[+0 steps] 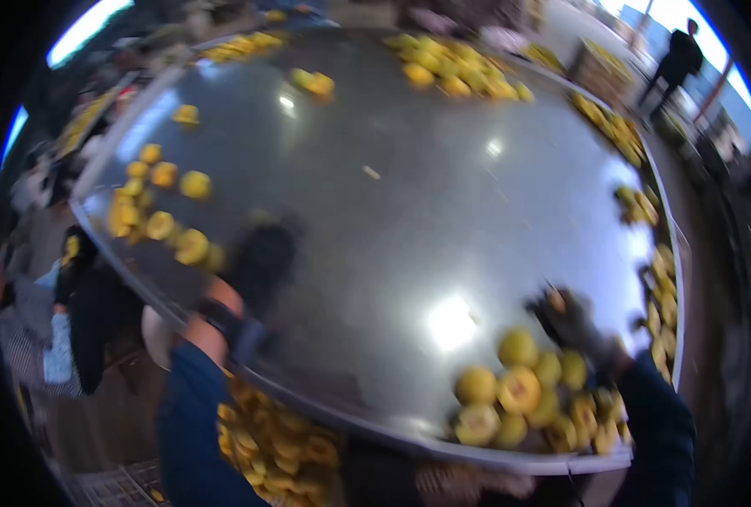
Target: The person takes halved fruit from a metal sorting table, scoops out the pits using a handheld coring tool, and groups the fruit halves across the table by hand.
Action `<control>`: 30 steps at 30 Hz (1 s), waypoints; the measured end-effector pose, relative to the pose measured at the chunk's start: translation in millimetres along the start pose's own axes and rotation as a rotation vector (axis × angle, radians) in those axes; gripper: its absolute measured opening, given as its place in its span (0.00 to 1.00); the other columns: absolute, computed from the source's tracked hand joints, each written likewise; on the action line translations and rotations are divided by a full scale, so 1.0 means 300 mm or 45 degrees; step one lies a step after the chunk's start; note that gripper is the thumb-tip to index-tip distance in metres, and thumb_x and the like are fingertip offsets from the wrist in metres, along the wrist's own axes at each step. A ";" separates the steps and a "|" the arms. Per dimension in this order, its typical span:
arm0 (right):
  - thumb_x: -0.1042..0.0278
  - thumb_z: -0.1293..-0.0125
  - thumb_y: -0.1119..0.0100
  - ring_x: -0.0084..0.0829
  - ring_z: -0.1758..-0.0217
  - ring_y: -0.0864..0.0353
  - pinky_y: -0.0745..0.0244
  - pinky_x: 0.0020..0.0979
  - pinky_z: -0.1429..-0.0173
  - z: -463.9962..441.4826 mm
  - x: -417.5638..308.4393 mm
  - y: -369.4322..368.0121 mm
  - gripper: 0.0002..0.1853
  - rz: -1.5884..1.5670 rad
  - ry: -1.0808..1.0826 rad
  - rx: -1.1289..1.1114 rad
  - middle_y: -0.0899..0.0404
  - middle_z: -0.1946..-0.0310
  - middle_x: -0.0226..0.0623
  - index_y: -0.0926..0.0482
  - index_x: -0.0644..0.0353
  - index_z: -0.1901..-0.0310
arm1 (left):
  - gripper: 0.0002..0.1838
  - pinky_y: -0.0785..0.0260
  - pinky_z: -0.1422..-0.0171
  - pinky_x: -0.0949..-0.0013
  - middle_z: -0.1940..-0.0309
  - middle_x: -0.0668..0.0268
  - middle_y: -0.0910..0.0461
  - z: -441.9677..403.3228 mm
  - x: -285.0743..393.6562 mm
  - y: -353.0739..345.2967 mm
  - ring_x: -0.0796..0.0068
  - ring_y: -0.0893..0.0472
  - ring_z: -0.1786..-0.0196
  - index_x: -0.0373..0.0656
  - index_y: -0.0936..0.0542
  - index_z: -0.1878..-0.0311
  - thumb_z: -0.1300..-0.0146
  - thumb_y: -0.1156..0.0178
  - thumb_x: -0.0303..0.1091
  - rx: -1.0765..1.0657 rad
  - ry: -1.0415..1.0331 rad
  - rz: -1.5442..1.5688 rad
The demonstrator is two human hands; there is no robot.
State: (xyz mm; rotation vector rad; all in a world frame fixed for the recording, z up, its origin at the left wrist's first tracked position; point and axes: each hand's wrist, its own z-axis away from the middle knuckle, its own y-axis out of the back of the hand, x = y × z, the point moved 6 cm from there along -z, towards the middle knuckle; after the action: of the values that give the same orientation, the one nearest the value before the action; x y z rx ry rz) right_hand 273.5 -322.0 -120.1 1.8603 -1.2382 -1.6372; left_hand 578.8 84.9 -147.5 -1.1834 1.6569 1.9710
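Note:
My left hand (261, 258), in a dark glove, is over the near left part of the metal table (375, 228). Motion smears its fingers, so what they do is hidden. Close to its left lie halved yellow fruits (191, 247) that look like peaches. My right hand (571, 319), in a grey glove, is above the table at the near right. Its fingers are curled around something with a thin dark end, too blurred to name. Just below this hand sits a pile of whole and cut yellow peaches (519, 390), some with the cut face up.
More yellow fruit (451, 66) is heaped at the far edge, and cut pieces (663, 296) line the right rim. A container of cut fruit (282, 444) stands below the near edge. A co-worker's sleeve (58, 351) is at left; a person (678, 63) stands far right.

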 end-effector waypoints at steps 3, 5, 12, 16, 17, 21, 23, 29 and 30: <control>0.43 0.36 0.38 0.52 0.65 0.19 0.25 0.44 0.60 -0.009 0.029 0.014 0.19 0.239 -0.274 -0.294 0.18 0.69 0.45 0.22 0.50 0.56 | 0.19 0.29 0.44 0.59 0.54 0.55 0.20 0.113 -0.235 -0.168 0.55 0.21 0.50 0.39 0.23 0.44 0.36 0.46 0.36 0.057 0.379 0.595; 0.42 0.36 0.39 0.46 0.66 0.17 0.25 0.41 0.58 -0.028 0.011 0.034 0.20 0.313 -0.438 -0.440 0.18 0.70 0.41 0.22 0.50 0.54 | 0.20 0.34 0.37 0.58 0.45 0.55 0.22 0.132 -0.246 -0.055 0.56 0.25 0.41 0.41 0.23 0.44 0.37 0.42 0.39 0.123 0.526 0.397; 0.61 0.34 0.40 0.17 0.84 0.30 0.35 0.22 0.80 0.171 -0.101 0.347 0.13 -0.668 -0.614 -0.058 0.28 0.81 0.26 0.22 0.60 0.54 | 0.27 0.38 0.31 0.56 0.40 0.56 0.26 0.119 0.249 0.924 0.56 0.29 0.35 0.43 0.27 0.38 0.39 0.37 0.43 0.607 0.046 1.262; 0.63 0.32 0.42 0.16 0.84 0.31 0.37 0.22 0.81 0.580 -0.286 0.565 0.10 -0.790 -0.611 0.342 0.28 0.81 0.26 0.23 0.61 0.58 | 0.30 0.29 0.42 0.53 0.48 0.53 0.22 0.096 0.525 1.096 0.53 0.22 0.46 0.41 0.26 0.39 0.39 0.38 0.49 0.704 0.146 1.454; 0.63 0.32 0.42 0.16 0.84 0.31 0.37 0.21 0.81 0.706 -0.307 0.574 0.10 -0.699 -0.696 0.381 0.28 0.81 0.26 0.23 0.61 0.59 | 0.31 0.28 0.45 0.53 0.51 0.53 0.21 0.081 0.581 1.095 0.53 0.21 0.49 0.40 0.26 0.38 0.40 0.39 0.51 0.595 0.250 1.426; 0.70 0.34 0.42 0.15 0.85 0.33 0.37 0.21 0.82 1.179 -0.236 0.453 0.07 -0.815 -0.835 0.303 0.27 0.81 0.25 0.23 0.62 0.58 | 0.47 0.25 0.51 0.52 0.51 0.48 0.21 -0.004 0.760 0.972 0.49 0.19 0.53 0.38 0.42 0.28 0.45 0.39 0.56 0.060 0.528 1.623; 0.68 0.34 0.43 0.14 0.83 0.34 0.38 0.18 0.80 1.291 -0.286 0.405 0.05 -0.764 -0.820 0.306 0.31 0.81 0.22 0.24 0.59 0.63 | 0.45 0.27 0.46 0.52 0.46 0.48 0.23 -0.037 0.779 1.021 0.49 0.20 0.50 0.40 0.41 0.27 0.44 0.37 0.51 -0.055 0.582 1.681; 0.69 0.36 0.40 0.16 0.81 0.29 0.33 0.22 0.77 1.330 -0.356 0.363 0.09 -0.626 -0.635 0.159 0.24 0.76 0.27 0.23 0.64 0.58 | 0.39 0.27 0.45 0.55 0.49 0.47 0.21 -0.010 0.704 1.193 0.50 0.19 0.49 0.37 0.39 0.29 0.41 0.36 0.43 0.703 0.578 1.979; 0.68 0.36 0.40 0.16 0.80 0.29 0.32 0.22 0.76 1.288 -0.411 0.384 0.09 -0.679 -0.652 0.155 0.24 0.75 0.27 0.23 0.64 0.57 | 0.38 0.26 0.46 0.57 0.50 0.48 0.20 0.020 0.700 1.272 0.52 0.19 0.49 0.38 0.36 0.31 0.41 0.35 0.43 0.706 0.519 2.059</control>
State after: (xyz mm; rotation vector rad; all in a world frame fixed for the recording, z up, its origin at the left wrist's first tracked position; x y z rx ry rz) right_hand -120.1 -183.9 -58.2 2.0371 -1.0885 -2.4943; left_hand 185.4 -74.3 -48.9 0.2595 3.6706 1.4286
